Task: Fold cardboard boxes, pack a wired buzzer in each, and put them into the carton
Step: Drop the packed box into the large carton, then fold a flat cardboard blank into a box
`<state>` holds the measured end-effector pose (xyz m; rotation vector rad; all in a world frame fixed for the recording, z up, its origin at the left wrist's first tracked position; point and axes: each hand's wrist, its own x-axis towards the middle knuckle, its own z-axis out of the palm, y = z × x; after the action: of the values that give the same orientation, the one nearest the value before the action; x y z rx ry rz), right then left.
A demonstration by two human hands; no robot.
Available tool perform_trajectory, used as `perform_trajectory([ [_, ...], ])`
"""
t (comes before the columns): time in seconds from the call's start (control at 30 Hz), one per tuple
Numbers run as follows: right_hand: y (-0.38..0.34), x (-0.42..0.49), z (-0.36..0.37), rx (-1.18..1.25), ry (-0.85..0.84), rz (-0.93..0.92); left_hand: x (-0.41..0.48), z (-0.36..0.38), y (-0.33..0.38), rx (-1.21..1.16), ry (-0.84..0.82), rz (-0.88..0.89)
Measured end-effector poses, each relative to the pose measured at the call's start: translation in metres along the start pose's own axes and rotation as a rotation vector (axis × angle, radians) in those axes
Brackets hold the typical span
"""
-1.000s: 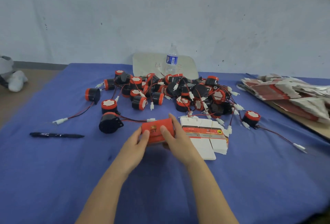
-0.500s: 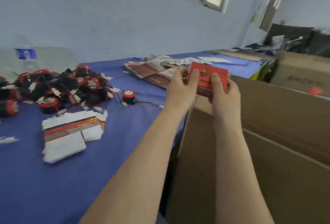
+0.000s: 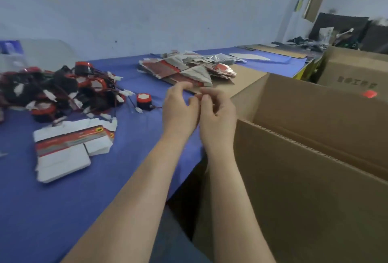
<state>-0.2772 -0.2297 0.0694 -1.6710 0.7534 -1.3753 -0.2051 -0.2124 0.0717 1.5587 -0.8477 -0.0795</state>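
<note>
A person's left hand (image 3: 180, 111) and right hand (image 3: 218, 116) hover empty, fingers loosely curled and fingertips nearly meeting, over the edge of the blue table (image 3: 63, 210), just beside an open carton (image 3: 315, 189). A heap of wired buzzers (image 3: 63, 90) and a stack of flat box blanks (image 3: 67, 147) lie on the table to their left.

carton (image 3: 315, 178): matt corrugated cardboard | tabletop (image 3: 63, 210): blue cloth | buzzers (image 3: 143, 100): black plastic
</note>
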Motion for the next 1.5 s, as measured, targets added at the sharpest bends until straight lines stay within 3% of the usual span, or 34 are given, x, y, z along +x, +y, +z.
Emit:
perform_trajectory([
  [0.1, 0.021, -0.028, 0.071, -0.019, -0.284, 0.197, 0.005, -0.074, -0.050, 0.177, 0.125, -0.125],
  [0.2, 0.036, -0.059, 0.132, -0.158, -0.561, 0.230, -0.003, -0.149, -0.096, 0.350, 0.260, -0.294],
  [0.4, 0.040, -0.085, 0.198, -0.415, -0.731, 0.080, -0.020, -0.218, -0.139, 0.294, 0.271, -0.617],
  [0.6, 0.039, -0.088, 0.207, -0.517, -0.652, 0.090, -0.013, -0.226, -0.146, 0.178, 0.294, -0.638],
  [0.9, 0.038, -0.097, 0.206, -0.564, -0.699, 0.046, -0.005, -0.215, -0.135, 0.304, 0.275, -0.570],
  [1.03, 0.040, -0.095, 0.206, -0.596, -0.740, 0.022, -0.003, -0.216, -0.137, 0.273, 0.402, -0.451],
  [1.13, 0.043, -0.090, 0.208, -0.682, -0.822, 0.008, -0.002, -0.221, -0.145, 0.176, 0.463, -0.490],
  [1.27, 0.047, -0.091, 0.211, -0.776, -0.830, -0.009, -0.007, -0.225, -0.162, 0.290, 0.444, -0.513],
  [1.5, 0.051, -0.092, 0.216, -0.797, -0.692, -0.006, -0.013, -0.229, -0.171, 0.424, 0.425, -0.469],
])
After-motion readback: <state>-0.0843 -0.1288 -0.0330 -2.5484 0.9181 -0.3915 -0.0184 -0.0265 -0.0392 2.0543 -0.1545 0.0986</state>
